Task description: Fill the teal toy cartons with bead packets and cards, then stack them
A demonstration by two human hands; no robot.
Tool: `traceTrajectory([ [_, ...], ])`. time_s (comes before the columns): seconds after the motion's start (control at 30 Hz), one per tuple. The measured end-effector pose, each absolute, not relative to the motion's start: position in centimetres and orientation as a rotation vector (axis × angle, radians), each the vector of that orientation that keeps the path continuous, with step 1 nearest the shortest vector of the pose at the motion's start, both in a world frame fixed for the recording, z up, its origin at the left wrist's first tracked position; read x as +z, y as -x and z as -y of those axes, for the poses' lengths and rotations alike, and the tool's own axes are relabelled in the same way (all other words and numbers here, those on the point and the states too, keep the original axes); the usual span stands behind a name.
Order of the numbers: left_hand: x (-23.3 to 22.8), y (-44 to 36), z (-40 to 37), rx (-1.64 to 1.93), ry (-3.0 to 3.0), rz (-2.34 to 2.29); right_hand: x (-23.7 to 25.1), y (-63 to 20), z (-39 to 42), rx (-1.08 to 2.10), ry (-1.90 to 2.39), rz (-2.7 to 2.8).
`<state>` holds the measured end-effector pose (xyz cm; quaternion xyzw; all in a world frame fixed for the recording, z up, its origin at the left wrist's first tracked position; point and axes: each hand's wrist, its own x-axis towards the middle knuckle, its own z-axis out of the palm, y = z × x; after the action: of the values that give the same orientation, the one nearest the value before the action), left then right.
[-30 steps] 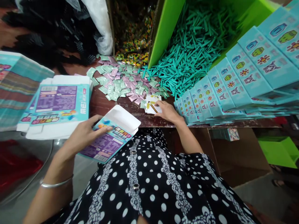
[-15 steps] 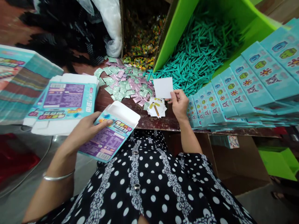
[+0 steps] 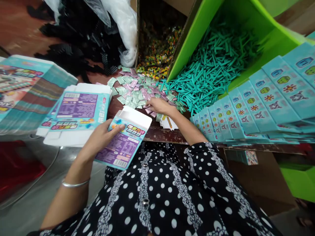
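Observation:
My left hand [image 3: 103,137] grips a flat blue and purple printed carton [image 3: 123,144] above my lap, thumb on top. The carton's white end flap [image 3: 136,115] stands open toward the table. Over the pile of small green and pink sachets [image 3: 133,89], my right hand [image 3: 158,106] reaches down with its fingers curled and close together. Whether a sachet is between its fingertips is hidden. Below the right wrist lies a small stack of white cards [image 3: 167,122] with a pickaxe picture, partly covered by the forearm.
Flat cartons [image 3: 78,111] and a tall carton stack [image 3: 22,88] stand at left. Behind the sachets are a cardboard box [image 3: 157,65] of colourful small packets and a green bin [image 3: 194,36] of teal sticks. Overlapping blue boxes [image 3: 258,98] line the right side.
The white card is gone from my right hand, which has moved left from the card stack to the sachets. My left hand still holds the carton. The whole view has shifted slightly.

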<state>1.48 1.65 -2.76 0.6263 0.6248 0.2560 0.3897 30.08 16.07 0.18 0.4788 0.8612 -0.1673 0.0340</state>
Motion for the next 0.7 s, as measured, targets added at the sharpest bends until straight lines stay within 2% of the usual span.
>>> traceTrajectory([
  [0.27, -3.6, -1.7, -2.2, 0.639, -1.580, -1.633, -1.7, -30.2, -17.5, -0.500, -1.228, -2.602],
  [0.7, -4.8, -0.3, -2.8, 0.627, -1.598, -1.698, -1.2, -30.5, -16.8, -0.592, -1.313, -2.527],
])
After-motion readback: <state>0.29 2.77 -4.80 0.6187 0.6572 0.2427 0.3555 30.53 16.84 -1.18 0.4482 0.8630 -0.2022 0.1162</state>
